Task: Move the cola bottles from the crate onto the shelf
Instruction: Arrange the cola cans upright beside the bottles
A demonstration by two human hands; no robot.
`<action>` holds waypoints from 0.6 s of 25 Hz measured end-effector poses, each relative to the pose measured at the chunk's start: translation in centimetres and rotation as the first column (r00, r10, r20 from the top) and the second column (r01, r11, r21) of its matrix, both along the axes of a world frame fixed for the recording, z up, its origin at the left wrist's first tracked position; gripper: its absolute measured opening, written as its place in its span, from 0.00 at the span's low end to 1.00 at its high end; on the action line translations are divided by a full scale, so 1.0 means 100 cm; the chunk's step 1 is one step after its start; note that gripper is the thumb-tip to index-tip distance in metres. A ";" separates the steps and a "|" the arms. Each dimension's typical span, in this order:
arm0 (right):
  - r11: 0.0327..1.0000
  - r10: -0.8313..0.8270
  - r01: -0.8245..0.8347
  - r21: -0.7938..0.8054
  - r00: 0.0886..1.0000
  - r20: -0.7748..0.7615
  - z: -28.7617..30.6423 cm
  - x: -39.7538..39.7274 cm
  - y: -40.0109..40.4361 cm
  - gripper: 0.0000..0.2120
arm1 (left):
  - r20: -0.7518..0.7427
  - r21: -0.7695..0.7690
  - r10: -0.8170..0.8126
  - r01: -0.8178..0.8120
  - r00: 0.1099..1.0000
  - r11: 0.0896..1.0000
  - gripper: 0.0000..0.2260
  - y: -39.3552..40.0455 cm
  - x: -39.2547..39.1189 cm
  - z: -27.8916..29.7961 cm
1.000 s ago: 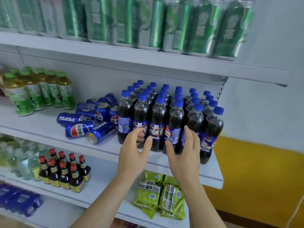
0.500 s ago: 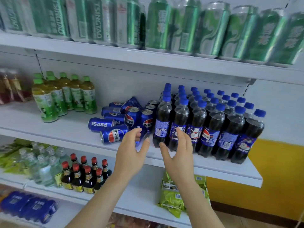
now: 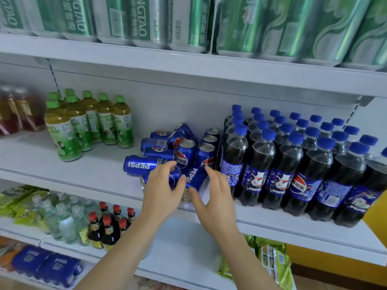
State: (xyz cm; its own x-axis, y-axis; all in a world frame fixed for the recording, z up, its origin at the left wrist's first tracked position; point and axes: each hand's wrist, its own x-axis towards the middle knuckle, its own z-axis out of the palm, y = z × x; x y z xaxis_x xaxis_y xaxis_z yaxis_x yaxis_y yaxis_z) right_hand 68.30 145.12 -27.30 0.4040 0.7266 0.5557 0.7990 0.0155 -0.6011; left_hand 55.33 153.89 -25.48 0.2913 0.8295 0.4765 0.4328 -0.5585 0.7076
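Several dark cola bottles (image 3: 291, 164) with blue caps stand in tight rows on the right part of the white middle shelf (image 3: 90, 166). To their left lies a jumble of blue Pepsi cans (image 3: 163, 143). My left hand (image 3: 162, 191) curls over one lying can (image 3: 174, 177) at the shelf's front. My right hand (image 3: 213, 197) holds a tilted can (image 3: 194, 176) between thumb and fingers, just left of the front bottle. No crate is in view.
Green tea bottles (image 3: 83, 126) stand at the left of the same shelf. Green beer can packs (image 3: 146, 19) fill the shelf above. Below are small dark sauce bottles (image 3: 109, 227), clear bottles (image 3: 65, 220) and green snack bags (image 3: 270, 258).
Both hands moved left from the front cola bottles to the Pepsi cans and closed around cans. The view came closer and shifted left.
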 end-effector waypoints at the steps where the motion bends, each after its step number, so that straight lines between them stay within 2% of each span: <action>1: 1.000 0.004 -0.004 -0.013 1.000 0.018 -0.003 0.000 0.007 0.32 | -0.034 -0.001 0.015 -0.015 0.999 1.000 0.20 0.008 0.000 0.000; 5: 0.996 -0.073 0.078 -0.046 0.993 0.093 -0.020 -0.002 0.031 0.36 | -0.230 0.056 0.119 -0.108 0.966 0.993 0.24 0.029 -0.004 -0.009; 9: 0.974 -0.196 0.208 -0.089 0.972 0.128 -0.028 -0.019 0.047 0.38 | -0.343 0.134 0.149 -0.109 0.927 0.985 0.23 0.046 -0.017 -0.015; 15: 0.898 -0.373 0.407 -0.169 0.906 0.202 -0.036 -0.040 0.062 0.37 | -0.604 0.090 0.006 0.060 0.797 0.994 0.28 0.068 -0.046 -0.017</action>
State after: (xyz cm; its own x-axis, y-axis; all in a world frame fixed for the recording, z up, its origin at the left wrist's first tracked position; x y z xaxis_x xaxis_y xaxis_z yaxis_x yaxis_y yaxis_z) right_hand 64.25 151.34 -30.93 0.5960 0.6324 0.4949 0.8011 -0.4254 -0.4211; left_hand 50.73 160.65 -27.23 0.5686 0.7748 0.2762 0.7363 -0.6292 0.2491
